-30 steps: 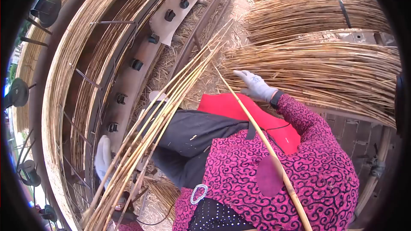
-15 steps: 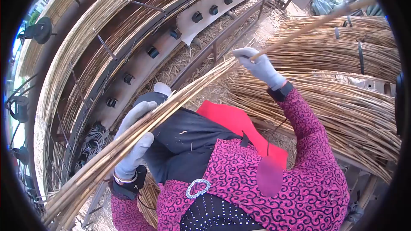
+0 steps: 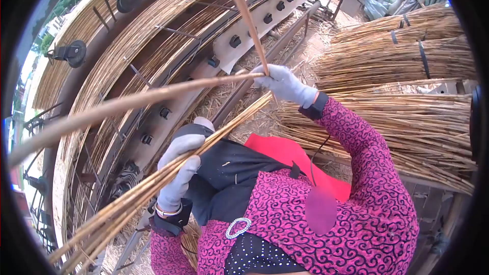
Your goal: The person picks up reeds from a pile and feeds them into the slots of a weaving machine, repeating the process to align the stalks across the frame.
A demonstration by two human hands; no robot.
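My left hand [image 3: 175,178], in a grey-white glove, wraps around a slim bundle of reed stalks [image 3: 237,121]. The bundle slants across my lap from the lower left up toward the middle. My right hand [image 3: 286,85], gloved the same way, is closed near the bundle's upper end. Two stalks meet at its fingers: one stalk [image 3: 245,18] rises toward the top edge, and another stalk [image 3: 137,93] stretches left, close to the camera. The tips of the held bundle end just below my right hand.
On the right lie large tied bundles of reeds [image 3: 387,51] and a loose pile of stalks [image 3: 397,122]. A curved metal rack [image 3: 69,84] filled with reeds stands at the left. A rusty metal rail [image 3: 285,40] runs beside it. Straw litters the ground.
My right hand has moved slightly left and down. The stalk in it has swung from pointing upper right to upward, and a second stalk now extends left. My left hand keeps its hold.
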